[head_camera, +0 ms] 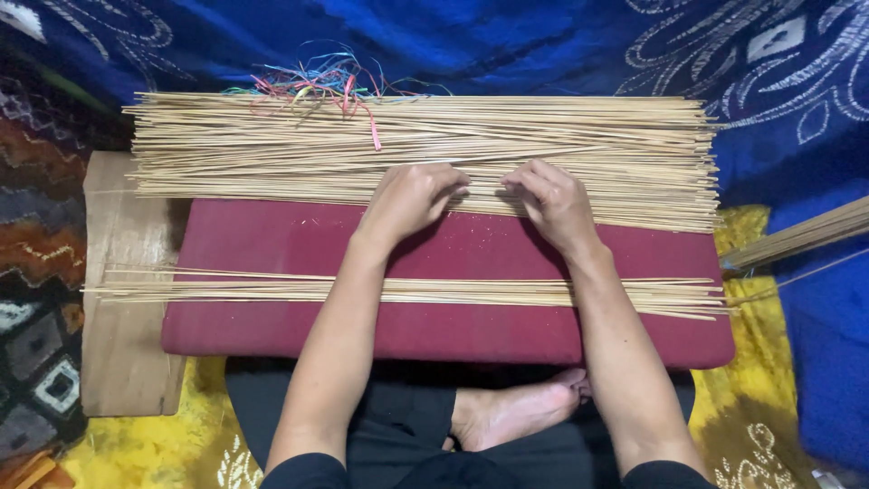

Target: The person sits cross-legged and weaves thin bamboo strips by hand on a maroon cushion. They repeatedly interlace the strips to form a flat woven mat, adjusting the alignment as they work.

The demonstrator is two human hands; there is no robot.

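Head view: hands over a maroon cushion [299, 317] on the lap.
Left hand [409, 197]: fingers curled loosely, tips pressed on the near edge of the wide layer of thin bamboo sticks [272, 154]; whether it pinches one stick is hard to make out.
Right hand [550, 201]: half closed, fingertips bent down onto the same near edge, just beside the left hand.
Arms: both forearms reach far from the near edge, wrists over the cushion.
Small bundle of sticks [226, 288]: lies left to right on the cushion, under both forearms.
Coloured strings [317, 86]: tangled at the far side of the layer.
Wooden board [118, 344]: under the cushion, left.
Hidden: fingertips; bare foot [516, 412] partly covered.
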